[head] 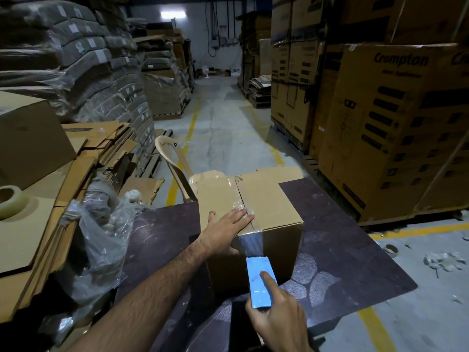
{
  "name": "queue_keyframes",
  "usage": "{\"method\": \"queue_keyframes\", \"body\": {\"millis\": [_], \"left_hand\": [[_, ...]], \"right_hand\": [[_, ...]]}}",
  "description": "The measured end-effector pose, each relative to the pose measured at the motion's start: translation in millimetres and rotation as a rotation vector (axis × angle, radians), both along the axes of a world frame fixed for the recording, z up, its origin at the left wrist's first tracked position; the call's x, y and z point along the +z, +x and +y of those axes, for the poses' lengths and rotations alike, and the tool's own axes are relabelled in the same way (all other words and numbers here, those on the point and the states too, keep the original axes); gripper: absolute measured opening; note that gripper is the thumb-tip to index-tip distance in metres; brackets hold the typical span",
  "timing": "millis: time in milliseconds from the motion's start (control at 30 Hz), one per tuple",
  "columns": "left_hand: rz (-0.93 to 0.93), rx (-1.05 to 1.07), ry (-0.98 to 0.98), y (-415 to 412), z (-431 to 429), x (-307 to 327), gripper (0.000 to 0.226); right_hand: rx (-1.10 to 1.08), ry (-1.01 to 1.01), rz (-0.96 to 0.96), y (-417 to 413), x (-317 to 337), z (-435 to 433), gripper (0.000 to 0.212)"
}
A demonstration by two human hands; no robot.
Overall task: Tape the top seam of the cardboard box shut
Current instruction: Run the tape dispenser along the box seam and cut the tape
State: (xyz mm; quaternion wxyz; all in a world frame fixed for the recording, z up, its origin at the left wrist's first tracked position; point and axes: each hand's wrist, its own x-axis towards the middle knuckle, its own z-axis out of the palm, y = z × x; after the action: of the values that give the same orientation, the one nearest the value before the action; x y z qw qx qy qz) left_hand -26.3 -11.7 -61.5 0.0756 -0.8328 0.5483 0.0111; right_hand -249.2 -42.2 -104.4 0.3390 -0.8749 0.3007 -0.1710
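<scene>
Cardboard box (269, 196) sits on the dark table (355, 250). Clear tape (239, 196) covers the top seam. Left hand (225, 226) presses flat, open. Right hand (279, 313) grips the blue tape dispenser (258, 280). Left: cut the tape, smooth the tail.

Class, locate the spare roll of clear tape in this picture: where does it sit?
The spare tape roll sits at the far left edge of the head view, on flattened cardboard sheets, left of the crumpled plastic wrap.

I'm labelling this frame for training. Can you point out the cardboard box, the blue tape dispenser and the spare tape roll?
cardboard box (274, 207): head view, bare top flap.
blue tape dispenser (255, 278): head view, its blue body.
spare tape roll (12, 203): head view, outer side.
</scene>
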Motion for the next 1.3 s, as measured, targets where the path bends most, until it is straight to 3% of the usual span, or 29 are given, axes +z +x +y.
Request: {"method": "queue_keyframes", "body": {"millis": [367, 533, 700, 833, 1033, 1200, 1300], "left_hand": [[0.002, 0.007, 0.009, -0.5, 0.7, 3.7, 0.107], [0.006, -0.014, 0.023, -1.2, 0.6, 5.0, 0.110], [0.138, -0.023, 0.036, 1.7, -0.6, 11.5, 0.120], [0.224, 0.010, -0.053, 3.9, -5.0, 12.6, 0.112], [0.206, 0.051, -0.165, 3.0, -9.5, 4.7, 0.104], [0.147, 0.040, -0.186, -1.8, -9.6, 1.2, 0.114], [0.115, 0.059, -0.189, -2.6, -10.2, -1.5, 0.118]], "right_hand": [[-0.329, 0.258, -0.059, -7.7, -8.8, -21.1, 0.046], [-0.307, 0.152, -0.063, -15.4, -1.5, -37.9, 0.051], [-0.294, 0.029, 0.012, -27.4, -1.3, -64.4, 0.061], [-0.258, -0.121, 0.060, -30.9, -10.5, -93.1, 0.068], [-0.226, -0.323, 0.242, -18.8, -35.7, -150.3, 0.085], [-0.125, -0.402, 0.449, -0.8, -71.2, -197.8, 0.072], [-0.062, -0.471, 0.475, 13.2, -90.2, -217.7, 0.061]]}}
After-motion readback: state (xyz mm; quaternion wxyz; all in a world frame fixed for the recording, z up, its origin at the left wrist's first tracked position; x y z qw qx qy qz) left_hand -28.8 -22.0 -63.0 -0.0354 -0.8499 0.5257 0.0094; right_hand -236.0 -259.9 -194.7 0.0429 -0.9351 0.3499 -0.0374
